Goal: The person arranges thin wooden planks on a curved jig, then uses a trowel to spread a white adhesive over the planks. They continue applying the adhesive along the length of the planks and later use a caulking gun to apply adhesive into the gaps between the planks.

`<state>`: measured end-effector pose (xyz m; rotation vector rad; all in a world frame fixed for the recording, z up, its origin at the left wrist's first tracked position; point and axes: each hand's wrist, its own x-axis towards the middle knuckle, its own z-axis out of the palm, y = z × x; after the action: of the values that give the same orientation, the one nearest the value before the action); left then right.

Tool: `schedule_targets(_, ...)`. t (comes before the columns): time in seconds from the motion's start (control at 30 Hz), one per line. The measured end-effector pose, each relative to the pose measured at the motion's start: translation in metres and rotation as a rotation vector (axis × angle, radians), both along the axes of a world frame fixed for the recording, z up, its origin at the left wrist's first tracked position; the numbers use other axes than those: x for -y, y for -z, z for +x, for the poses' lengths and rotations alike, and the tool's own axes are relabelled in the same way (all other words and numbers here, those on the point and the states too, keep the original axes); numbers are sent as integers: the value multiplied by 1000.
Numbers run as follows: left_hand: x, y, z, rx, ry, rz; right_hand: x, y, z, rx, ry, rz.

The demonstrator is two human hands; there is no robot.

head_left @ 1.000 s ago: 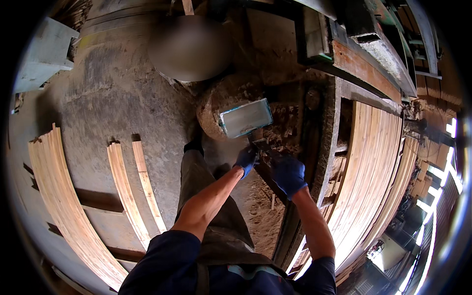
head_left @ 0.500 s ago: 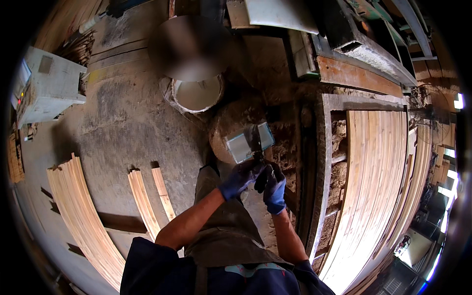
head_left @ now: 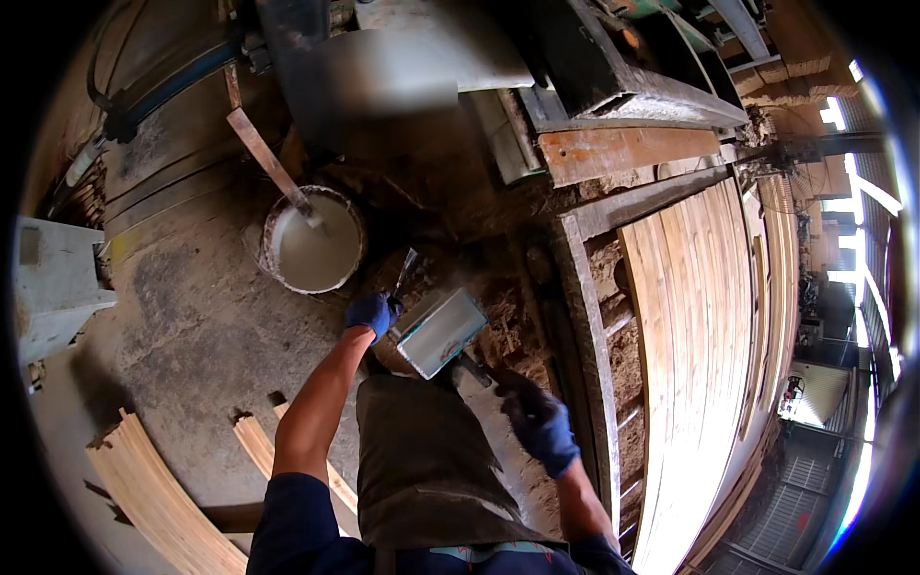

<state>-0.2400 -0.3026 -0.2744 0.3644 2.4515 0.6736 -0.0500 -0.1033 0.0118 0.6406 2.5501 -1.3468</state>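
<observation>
My left hand (head_left: pixel 372 314), in a blue glove with dark fingers, is closed around a putty knife (head_left: pixel 407 270) whose narrow blade points up and away. Just right of it a rectangular tray (head_left: pixel 406 356) with a blue-edged rim holds pale grey-white paste. Gloved likewise, my right hand (head_left: pixel 540 426) is closed on a dark flat-headed tool (head_left: pixel 473 370) beside the tray's near right corner; its exact kind is unclear. Beneath the tray, a round brownish support is partly hidden.
A round bucket (head_left: pixel 271 251) of whitish paste stands ahead left, a wooden stick (head_left: pixel 264 158) leaning in it. Long wooden boards (head_left: pixel 690 335) lie on a metal-edged frame at right. More board stacks (head_left: pixel 158 479) lie at lower left, with a pale machine cabinet (head_left: pixel 57 283) beyond.
My hands, together at the tray before, have moved apart: the left leftward with the putty knife, the right rightward with the dark tool. The view has shifted, showing the bucket and its stick fully.
</observation>
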Motion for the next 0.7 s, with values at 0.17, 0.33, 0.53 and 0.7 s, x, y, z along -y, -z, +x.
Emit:
schedule_targets(0.17,-17,64,-22,63,147,-130,-71,-47,-80,-354,-149,526)
schedule_targets(0.33,-25,83,-13,-50,341,25,-150,-4,-224,-500,-410,939)
schedule_targets(0.53,14,59,27,-46,-394,250,-164,36,-407,324,-518,1199)
schedule_targets(0.7,63,18,48,-87,-393,83,-242,117,-452,-639,-392,858)
